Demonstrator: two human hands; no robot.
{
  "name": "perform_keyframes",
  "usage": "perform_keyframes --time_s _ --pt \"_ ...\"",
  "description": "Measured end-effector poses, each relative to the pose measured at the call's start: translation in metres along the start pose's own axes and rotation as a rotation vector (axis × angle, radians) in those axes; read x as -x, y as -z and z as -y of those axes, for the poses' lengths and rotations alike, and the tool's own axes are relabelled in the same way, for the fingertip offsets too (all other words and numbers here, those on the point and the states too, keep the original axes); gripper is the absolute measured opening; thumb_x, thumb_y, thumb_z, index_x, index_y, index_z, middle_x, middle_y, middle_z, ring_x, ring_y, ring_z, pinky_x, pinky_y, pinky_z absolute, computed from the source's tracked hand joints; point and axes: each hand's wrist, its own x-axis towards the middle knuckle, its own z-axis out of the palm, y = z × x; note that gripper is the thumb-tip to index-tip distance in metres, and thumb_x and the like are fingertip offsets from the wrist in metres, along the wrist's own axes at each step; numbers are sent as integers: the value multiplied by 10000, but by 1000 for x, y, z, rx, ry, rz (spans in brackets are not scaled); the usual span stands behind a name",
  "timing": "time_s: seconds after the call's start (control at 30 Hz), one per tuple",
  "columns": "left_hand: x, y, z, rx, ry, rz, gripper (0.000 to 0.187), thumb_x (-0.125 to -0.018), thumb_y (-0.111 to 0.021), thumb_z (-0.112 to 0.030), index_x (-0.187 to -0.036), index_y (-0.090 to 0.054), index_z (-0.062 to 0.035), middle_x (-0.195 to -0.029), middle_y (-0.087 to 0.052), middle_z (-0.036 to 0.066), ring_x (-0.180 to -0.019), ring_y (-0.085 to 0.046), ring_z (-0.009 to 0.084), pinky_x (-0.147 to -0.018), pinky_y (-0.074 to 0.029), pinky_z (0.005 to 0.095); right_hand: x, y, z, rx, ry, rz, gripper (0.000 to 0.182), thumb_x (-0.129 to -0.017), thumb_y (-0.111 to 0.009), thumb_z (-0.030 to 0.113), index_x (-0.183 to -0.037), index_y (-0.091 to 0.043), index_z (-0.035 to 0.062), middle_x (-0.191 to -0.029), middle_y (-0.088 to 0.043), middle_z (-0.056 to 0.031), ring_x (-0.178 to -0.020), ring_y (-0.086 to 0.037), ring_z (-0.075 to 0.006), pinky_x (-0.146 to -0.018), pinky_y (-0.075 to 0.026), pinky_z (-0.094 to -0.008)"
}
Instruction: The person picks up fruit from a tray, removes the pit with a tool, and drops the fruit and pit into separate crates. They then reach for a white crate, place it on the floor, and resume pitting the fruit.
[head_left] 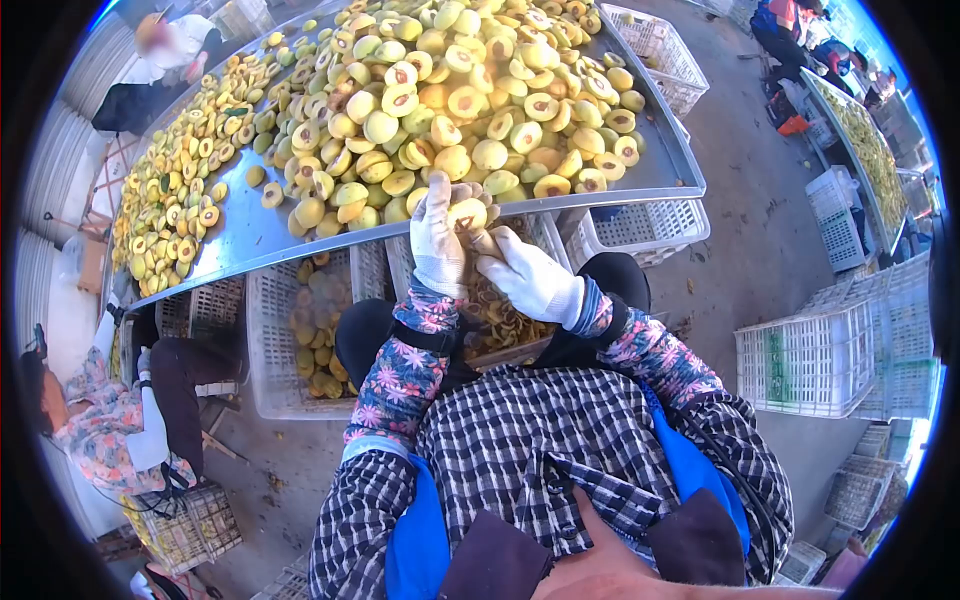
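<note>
At centre frame, we see the left hand (437, 243) curled around a cut fruit (467, 214), just upper left of the right hand (538, 278), its grip closed on a slanting tan object (486, 244).

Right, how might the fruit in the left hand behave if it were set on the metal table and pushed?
The fruit is probably light, being small enough to sit within the left hand. Its rounded outline suggests it could rock or roll on the smooth-looking metal table. What looks like exposed flesh might be slippery.
</note>
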Motion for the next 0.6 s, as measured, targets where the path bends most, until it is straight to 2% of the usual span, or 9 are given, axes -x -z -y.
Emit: perform_keyframes --time_s 0.07,0.17,0.23,0.3,0.33,0.47,0.53,0.57,0.6 --pt "1 -1 -1 -41 -27 31 400 -914 -614 -387 -872 -571 9 -848 -622 122 -760 -646 227 -704 -571 355 -4 5 9 -227 -342 102 392 -926 -544 191 -1239 -423 -11 -881 -622 -202 -810 -628 -345 -731 -493 -400" --pt "-9 9 -8 -285 91 134 389 -919 -613 -358 -832 -601 21 -805 -643 130 -719 -648 221 -665 -553 325 1 9 2 -156 -150 115 395 -945 -531 227 -1233 -418 -18 -832 -603 -161 -771 -619 -287 -730 -489 -384" --pt "-8 8 -8 -290 125 120 378 -925 -609 -338 -804 -615 21 -766 -648 131 -686 -645 218 -641 -535 305 0 11 -2 -270 -222 174 362 -945 -516 268 -1166 -416 -2 -805 -622 -208 -695 -636 -351 -615 -497 -381" --pt "-10 15 -6 -333 101 271 403 -919 -602 -379 -828 -586 14 -799 -634 154 -707 -645 267 -678 -550 366 2 17 -1 -1145 -607 367 329 -957 -508 293 -1161 -439 43 -679 -549 -79 -480 -541 -169 -421 -399 -269" --pt "-8 14 -3 -273 149 213 393 -918 -605 -371 -806 -586 5 -789 -633 154 -700 -643 263 -657 -550 370 2 21 10 -1114 -694 334 300 -962 -506 312 -1146 -451 81 -633 -463 6 -397 -397 -53 -345 -266 -197" --pt "-8 14 9 -193 154 192 376 -917 -609 -358 -806 -584 1 -791 -634 154 -700 -646 258 -628 -551 366 12 2 -11 -1160 -655 352 301 -960 -504 319 -1130 -452 76 -656 -492 -14 -444 -457 -77 -384 -321 -214" --pt "-8 12 14 -158 164 29 355 -916 -614 -339 -795 -583 -7 -788 -636 147 -692 -649 252 -595 -551 361 16 -29 -25 -261 -158 -40 226 -969 -499 285 -1087 -487 92 -644 -441 11 -451 -387 -73 -397 -281 -204" --pt "-7 14 15 -158 165 26 355 -916 -614 -339 -795 -583 -7 -788 -636 147 -692 -649 252 -595 -551 361 20 -26 -24 -263 -160 -37 226 -969 -499 285 -1087 -487 92 -644 -441 11 -451 -387 -73 -397 -281 -204" --pt "-8 17 14 -222 178 67 351 -917 -613 -335 -794 -581 -8 -785 -635 142 -688 -650 252 -593 -555 362 15 -8 -4 -598 -397 91 209 -965 -501 276 -1072 -483 97 -644 -435 14 -454 -382 -72 -399 -280 -204"
